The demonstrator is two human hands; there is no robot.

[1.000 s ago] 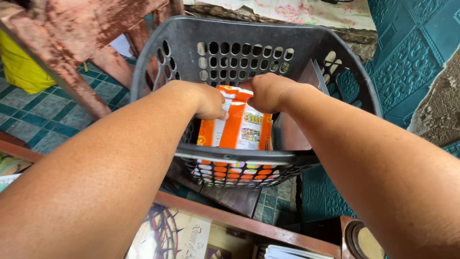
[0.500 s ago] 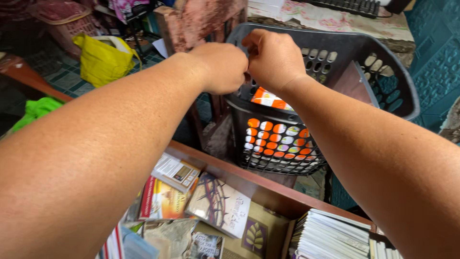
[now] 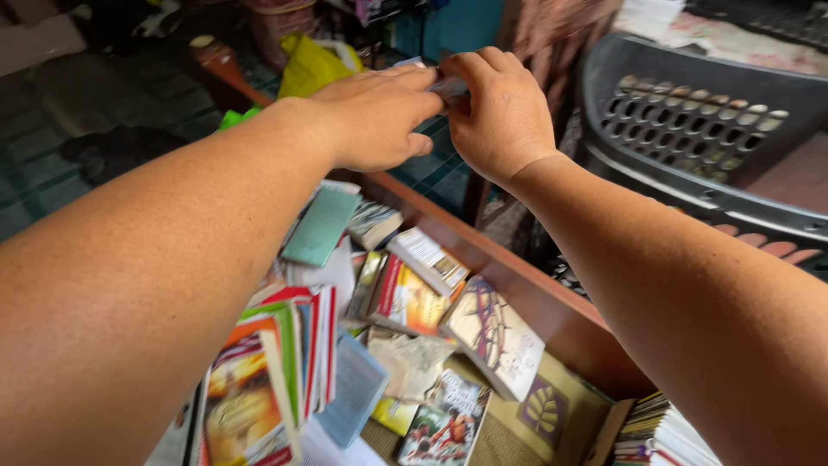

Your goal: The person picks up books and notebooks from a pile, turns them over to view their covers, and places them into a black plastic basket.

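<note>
While your left hand [image 3: 379, 121] and right hand [image 3: 500, 108] pinched one small dark object [image 3: 449, 86] (blurred), both hovered above the books [image 3: 405, 298].

A crumpled yellow plastic bag [image 3: 312, 62] sits on the floor at the top, beyond the hands. Through the round holes in the dark plastic basket [image 3: 716, 203] at right, bits of an orange package [image 3: 780, 248] show, mostly hidden behind the wall. No signs, screens or separate labels are clear in the blurred view.
</note>
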